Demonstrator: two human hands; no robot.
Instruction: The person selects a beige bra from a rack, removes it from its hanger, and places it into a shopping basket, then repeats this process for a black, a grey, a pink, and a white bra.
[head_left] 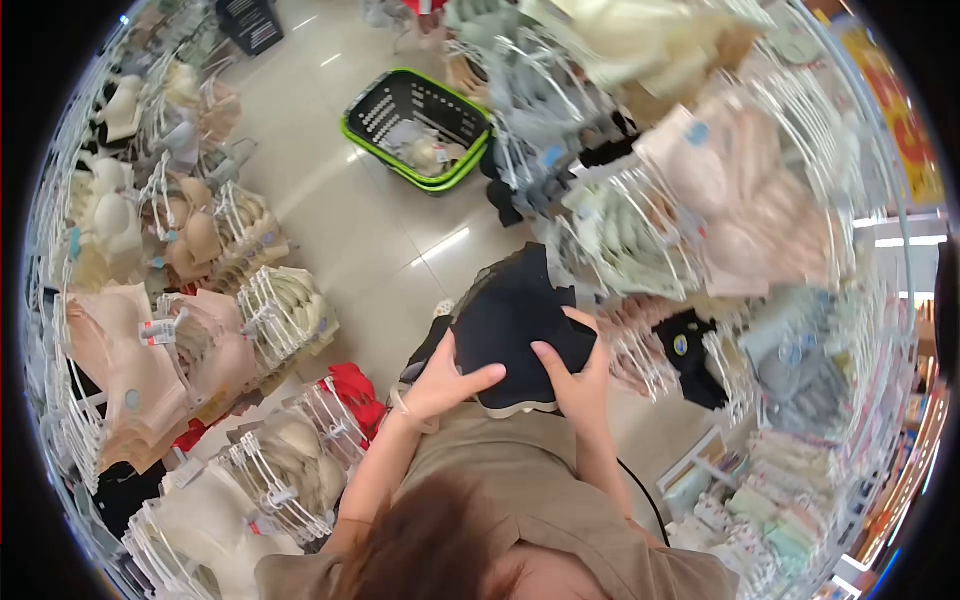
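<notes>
A black bra [510, 325] is held up in front of my body, its smooth cups facing me and a pale edge showing at the bottom. My left hand [445, 380] grips its left side, thumb pressed on the cup and the other fingers hidden behind. On the opposite side my right hand [578, 375] pinches the other cup the same way, thumb in front. A clear band circles my left wrist.
A black and green shopping basket [415, 130] with a few packaged items stands on the tiled floor [390, 235] ahead. Racks of hanging bras [130, 350] line the left side. More hanging bras [740, 200] crowd the right, above folded patterned garments [765, 510].
</notes>
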